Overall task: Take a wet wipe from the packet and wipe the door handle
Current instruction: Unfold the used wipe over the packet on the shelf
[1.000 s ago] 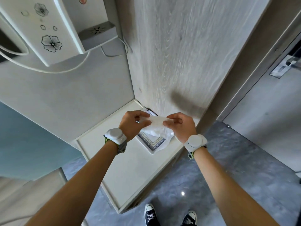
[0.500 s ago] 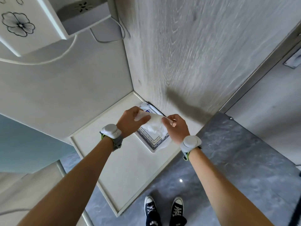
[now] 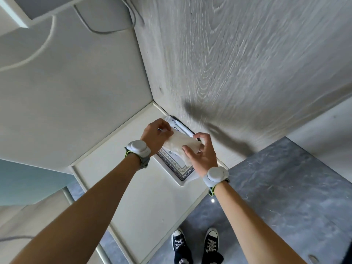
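A white wet wipe is stretched between my two hands above the packet. My left hand pinches its far left end. My right hand grips its right end with thumb and fingers curled around it. The wet wipe packet, white with a blue patterned border and printed text at its far end, lies flat on the cream counter in the corner against the wood-grain wall. The door handle is out of view.
A wood-grain panel rises right behind the packet. A white appliance with a cable hangs at the upper left. Grey marble floor lies to the right, with my black sneakers at the counter's edge.
The view has tilted down and left, so the door and its handle have left the frame. My hands have drawn closer together over the packet, folding the wipe between them.
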{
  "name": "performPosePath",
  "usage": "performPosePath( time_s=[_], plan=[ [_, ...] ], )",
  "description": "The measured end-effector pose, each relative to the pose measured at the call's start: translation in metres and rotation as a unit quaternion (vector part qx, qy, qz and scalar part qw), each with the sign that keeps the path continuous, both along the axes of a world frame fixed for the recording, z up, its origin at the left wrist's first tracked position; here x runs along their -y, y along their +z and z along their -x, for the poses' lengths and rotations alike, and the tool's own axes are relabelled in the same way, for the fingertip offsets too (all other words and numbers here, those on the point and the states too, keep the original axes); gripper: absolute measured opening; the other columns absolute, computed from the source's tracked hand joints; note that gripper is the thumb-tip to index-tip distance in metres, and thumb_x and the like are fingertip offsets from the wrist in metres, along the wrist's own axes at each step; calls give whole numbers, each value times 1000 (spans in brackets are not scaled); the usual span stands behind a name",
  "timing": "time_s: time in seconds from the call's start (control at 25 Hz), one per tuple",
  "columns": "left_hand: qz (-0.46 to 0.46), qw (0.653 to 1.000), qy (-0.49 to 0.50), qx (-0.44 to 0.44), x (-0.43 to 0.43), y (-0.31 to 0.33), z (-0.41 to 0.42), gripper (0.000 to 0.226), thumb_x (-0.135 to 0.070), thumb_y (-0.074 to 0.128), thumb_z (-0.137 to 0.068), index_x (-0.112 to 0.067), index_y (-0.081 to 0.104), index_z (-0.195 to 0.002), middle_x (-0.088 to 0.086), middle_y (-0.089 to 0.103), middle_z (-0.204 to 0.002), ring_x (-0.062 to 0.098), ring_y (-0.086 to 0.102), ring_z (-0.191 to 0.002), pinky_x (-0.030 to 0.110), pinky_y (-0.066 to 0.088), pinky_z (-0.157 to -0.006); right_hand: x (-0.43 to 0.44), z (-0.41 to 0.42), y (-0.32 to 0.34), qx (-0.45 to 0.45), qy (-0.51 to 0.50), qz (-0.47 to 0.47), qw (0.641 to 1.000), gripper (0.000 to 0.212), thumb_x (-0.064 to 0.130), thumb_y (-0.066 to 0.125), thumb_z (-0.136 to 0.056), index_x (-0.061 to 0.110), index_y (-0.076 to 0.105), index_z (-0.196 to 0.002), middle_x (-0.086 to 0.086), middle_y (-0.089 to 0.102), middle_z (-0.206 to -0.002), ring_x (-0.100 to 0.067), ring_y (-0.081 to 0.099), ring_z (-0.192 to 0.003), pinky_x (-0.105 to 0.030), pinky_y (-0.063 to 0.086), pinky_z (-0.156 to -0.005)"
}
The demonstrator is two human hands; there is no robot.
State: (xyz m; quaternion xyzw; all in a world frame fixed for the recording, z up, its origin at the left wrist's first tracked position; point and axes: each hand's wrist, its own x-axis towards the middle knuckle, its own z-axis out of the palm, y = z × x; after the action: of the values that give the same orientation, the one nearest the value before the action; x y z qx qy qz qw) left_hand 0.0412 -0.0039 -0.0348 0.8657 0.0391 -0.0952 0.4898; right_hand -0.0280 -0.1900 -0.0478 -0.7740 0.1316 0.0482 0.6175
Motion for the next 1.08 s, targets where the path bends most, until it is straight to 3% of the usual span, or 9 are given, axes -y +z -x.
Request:
performPosePath(
  time_s=[0.12, 0.28, 0.36, 0.44, 0.52, 0.72, 0.84, 1.0, 1.08],
  plan=[
    [-14, 1000, -15, -10, -4, -15, -18, 3, -29, 68, -84, -30, 70, -86, -6, 72, -86, 16, 67, -82, 34, 55, -77, -4, -10, -24, 8, 23, 35, 999, 17, 36, 75, -83, 29, 65, -94, 16, 71, -96, -11, 66, -82, -29, 52, -71],
    [-59, 995, -71, -37, -5, -32, -37, 30, -36, 79, -77, -31, 68, -104, -1, 66, -106, 16, 62, -86, 31, 53, -75, -8, -22, -45, -24, 10, 44, 999, 26, 39, 77, -80, 32, 66, -102, 22, 68, -104, -6, 59, -72, -16, 46, -65],
    [-75, 991, -105, -24, -6, -44, -47, 38, -28, 79, -78, -28, 65, -113, 2, 61, -118, 23, 60, -100, 40, 52, -89, -12, -30, -55, -28, 5, 59, 998, 31, 37, 77, -79, 31, 64, -107, 17, 66, -109, -2, 55, -67, -19, 46, -64],
    [-95, 988, -123, -9, -8, -55, -55, 39, -22, 76, -81, -27, 64, -118, 1, 59, -124, 23, 56, -109, 41, 48, -96, -17, -37, -63, -36, -5, 52, 998, 35, 33, 77, -78, 29, 63, -110, 10, 66, -114, -10, 61, -72, -30, 54, -67],
    [-107, 985, -136, -4, -10, -66, -63, 41, -18, 74, -82, -29, 62, -121, -1, 57, -128, 21, 53, -112, 37, 46, -97, -22, -44, -71, -48, -9, 42, 998, 39, 28, 79, -77, 25, 61, -112, 5, 64, -118, -20, 65, -79, -37, 57, -73],
    [-114, 980, -166, 9, -12, -94, -79, 47, -13, 72, -83, -35, 60, -123, -7, 55, -131, 13, 52, -108, 24, 40, -90, -26, -55, -91, -59, 12, 83, 995, 52, 25, 80, -75, 18, 57, -121, 0, 58, -123, -25, 62, -98, -43, 53, -87],
    [-129, 978, -161, 18, -12, -108, -85, 43, -16, 71, -84, -37, 63, -120, -9, 56, -130, 10, 50, -108, 25, 39, -92, -28, -58, -99, -64, 12, 87, 994, 55, 24, 80, -74, 16, 56, -124, -4, 56, -123, -28, 60, -107, -47, 52, -91],
    [-147, 972, -181, 23, -11, -115, -85, 38, -20, 72, -85, -34, 64, -119, -7, 55, -128, 9, 50, -107, 27, 43, -95, -27, -61, -99, -44, 24, 138, 989, 63, 31, 80, -74, 17, 56, -130, -8, 51, -128, -23, 55, -113, -40, 52, -93],
    [-153, 970, -185, 27, -12, -110, -83, 38, -23, 71, -85, -33, 63, -121, -4, 53, -131, 15, 52, -113, 30, 43, -97, -25, -59, -97, -46, 26, 158, 986, 62, 40, 78, -76, 24, 55, -132, -6, 47, -132, -15, 53, -105, -34, 51, -90]
  ],
)
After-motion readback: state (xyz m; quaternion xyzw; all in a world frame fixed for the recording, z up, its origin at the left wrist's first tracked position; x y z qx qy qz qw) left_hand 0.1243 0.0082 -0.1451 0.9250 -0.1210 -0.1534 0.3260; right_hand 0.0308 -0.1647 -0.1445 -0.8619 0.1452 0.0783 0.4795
